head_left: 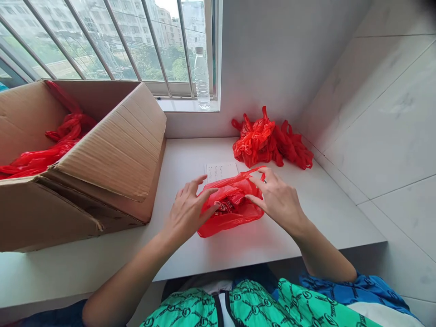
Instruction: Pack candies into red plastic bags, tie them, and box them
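A red plastic bag (231, 222) lies on the white counter in front of me with its mouth spread wide. Inside it are several small red wrapped packets (229, 205) with white print; I cannot make out what they contain. At the bag's left rim is my left hand (189, 206), its fingers and thumb apart and touching the plastic. My right hand (277, 195) grips the opposite rim near a handle loop, thumb towards the inside. Something small and dark shows between its fingers, too small to name. Behind the bag, a sheet of paper with writing (221, 171) is partly covered.
To the left stands an open cardboard box (112, 141) holding red plastic bags (68, 136). Knotted red bags (255, 141) are heaped by the back wall. A clear bottle (202, 81) stands on the sill beside the barred window. A tiled wall (391, 127) bounds the right side.
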`<state>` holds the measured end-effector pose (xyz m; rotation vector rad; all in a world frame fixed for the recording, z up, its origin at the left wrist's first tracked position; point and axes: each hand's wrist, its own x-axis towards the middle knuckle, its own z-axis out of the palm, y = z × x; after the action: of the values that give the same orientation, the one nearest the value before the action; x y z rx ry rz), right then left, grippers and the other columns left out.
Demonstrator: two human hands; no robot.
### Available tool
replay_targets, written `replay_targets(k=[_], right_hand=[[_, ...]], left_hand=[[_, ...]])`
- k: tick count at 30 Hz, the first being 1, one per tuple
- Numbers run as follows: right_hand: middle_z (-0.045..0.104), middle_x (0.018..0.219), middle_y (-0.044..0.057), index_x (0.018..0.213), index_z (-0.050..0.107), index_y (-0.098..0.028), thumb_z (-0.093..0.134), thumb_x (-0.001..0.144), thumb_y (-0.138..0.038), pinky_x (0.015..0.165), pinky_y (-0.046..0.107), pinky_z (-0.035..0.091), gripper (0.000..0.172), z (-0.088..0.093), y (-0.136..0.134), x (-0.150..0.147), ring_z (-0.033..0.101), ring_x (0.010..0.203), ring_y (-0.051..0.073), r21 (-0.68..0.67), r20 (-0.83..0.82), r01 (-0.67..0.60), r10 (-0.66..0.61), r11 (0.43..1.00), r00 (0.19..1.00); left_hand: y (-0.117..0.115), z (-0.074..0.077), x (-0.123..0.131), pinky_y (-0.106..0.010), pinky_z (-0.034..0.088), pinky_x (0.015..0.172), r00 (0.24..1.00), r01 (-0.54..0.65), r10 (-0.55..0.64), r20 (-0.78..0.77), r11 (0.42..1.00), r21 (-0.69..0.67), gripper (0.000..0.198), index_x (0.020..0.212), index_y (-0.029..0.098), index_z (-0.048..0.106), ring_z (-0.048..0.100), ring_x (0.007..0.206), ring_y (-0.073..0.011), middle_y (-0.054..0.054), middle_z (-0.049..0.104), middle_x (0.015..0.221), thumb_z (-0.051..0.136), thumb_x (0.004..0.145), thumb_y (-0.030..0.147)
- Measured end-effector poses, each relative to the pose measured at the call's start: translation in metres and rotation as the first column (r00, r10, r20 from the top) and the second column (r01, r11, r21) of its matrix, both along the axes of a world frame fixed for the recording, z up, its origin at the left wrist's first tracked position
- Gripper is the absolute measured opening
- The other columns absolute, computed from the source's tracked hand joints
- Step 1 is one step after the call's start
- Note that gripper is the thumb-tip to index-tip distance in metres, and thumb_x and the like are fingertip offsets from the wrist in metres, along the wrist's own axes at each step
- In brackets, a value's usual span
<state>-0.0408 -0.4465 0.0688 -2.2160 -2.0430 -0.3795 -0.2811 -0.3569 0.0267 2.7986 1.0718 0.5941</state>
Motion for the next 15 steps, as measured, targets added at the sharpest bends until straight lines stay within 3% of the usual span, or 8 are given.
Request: replay_targets(k=[1,3,4,5,7,9,12,15], right_hand=[[0.056,0.128,0.012,0.116,0.066,-0.024,0.054,0.099,-0.042,0.056,0.027,0.042,0.028,0.000,0.003,-0.005,0.061,0.094,0.023,0.036,-0.028,-0.074,0.075,0.997,0.997],[0.061,0.112,0.009,0.107,0.067,-0.021,0.052,0.100,-0.034,0.061,0.027,0.045,0.021,-0.007,0.013,-0.010,0.061,0.089,0.020,-0.033,-0.120,-0.272,0.267,0.962,0.956],[0.062,0.109,0.008,0.109,0.066,-0.021,0.057,0.098,-0.031,0.066,0.028,0.047,0.018,-0.013,0.018,-0.010,0.061,0.091,0.020,-0.099,-0.171,-0.356,0.336,0.929,0.926],[0.062,0.111,0.009,0.116,0.064,-0.021,0.066,0.092,-0.028,0.072,0.031,0.050,0.025,-0.021,0.024,-0.008,0.061,0.097,0.022,-0.158,-0.215,-0.397,0.361,0.904,0.907],[0.060,0.121,0.012,0.131,0.055,-0.019,0.079,0.078,-0.024,0.086,0.038,0.051,0.058,-0.035,0.033,0.002,0.056,0.113,0.028,-0.240,-0.286,-0.368,0.297,0.898,0.911],[0.054,0.132,0.014,0.139,0.048,-0.018,0.083,0.070,-0.023,0.092,0.041,0.050,0.078,-0.043,0.037,0.015,0.052,0.121,0.030,-0.306,-0.366,-0.305,0.185,0.902,0.912],[0.046,0.142,0.014,0.146,0.039,-0.022,0.084,0.066,-0.026,0.092,0.041,0.050,0.091,-0.040,0.038,0.028,0.051,0.124,0.030,-0.366,-0.466,-0.295,0.101,0.883,0.879],[0.042,0.144,0.015,0.152,0.031,-0.026,0.083,0.067,-0.027,0.089,0.040,0.049,0.100,-0.029,0.041,0.027,0.050,0.124,0.031,-0.320,-0.467,-0.263,0.090,0.910,0.880]], left_hand=[[-0.001,-0.001,0.005,-0.041,0.050,0.092,0.999,0.022,-0.021,0.034,1.000,-0.005,0.028,0.117,0.026,0.067,0.060,0.115,-0.0269,-0.011,0.052,0.142,0.051,0.099,0.041],[-0.003,-0.010,0.015,-0.030,0.053,0.076,0.995,0.100,-0.101,-0.008,0.992,-0.073,0.028,0.108,0.024,0.068,0.066,0.098,-0.0201,-0.008,0.065,0.121,0.043,0.102,0.036],[-0.002,-0.018,0.019,-0.030,0.052,0.073,0.988,0.128,-0.136,-0.067,0.986,-0.111,0.025,0.111,0.024,0.067,0.066,0.095,-0.0204,-0.007,0.067,0.117,0.048,0.100,0.036],[-0.001,-0.026,0.022,-0.031,0.053,0.074,0.979,0.135,-0.153,-0.132,0.981,-0.137,0.027,0.118,0.024,0.065,0.066,0.098,-0.0230,-0.008,0.067,0.118,0.057,0.096,0.036],[0.004,-0.042,0.022,-0.040,0.052,0.087,0.960,0.113,-0.149,-0.236,0.981,-0.159,0.064,0.137,0.020,0.054,0.062,0.113,-0.0313,-0.014,0.062,0.130,0.076,0.079,0.037],[0.012,-0.050,0.018,-0.047,0.046,0.101,0.950,0.086,-0.135,-0.281,0.980,-0.181,0.096,0.149,0.016,0.041,0.054,0.126,-0.0376,-0.020,0.054,0.141,0.086,0.066,0.037],[0.027,-0.043,0.012,-0.050,0.037,0.109,0.949,0.075,-0.131,-0.288,0.977,-0.199,0.113,0.156,0.015,0.028,0.043,0.137,-0.0400,-0.023,0.044,0.151,0.087,0.063,0.038],[0.045,-0.027,0.011,-0.051,0.029,0.114,0.962,0.100,-0.131,-0.241,0.986,-0.136,0.114,0.158,0.020,0.024,0.034,0.144,-0.0403,-0.021,0.038,0.156,0.085,0.065,0.042]])
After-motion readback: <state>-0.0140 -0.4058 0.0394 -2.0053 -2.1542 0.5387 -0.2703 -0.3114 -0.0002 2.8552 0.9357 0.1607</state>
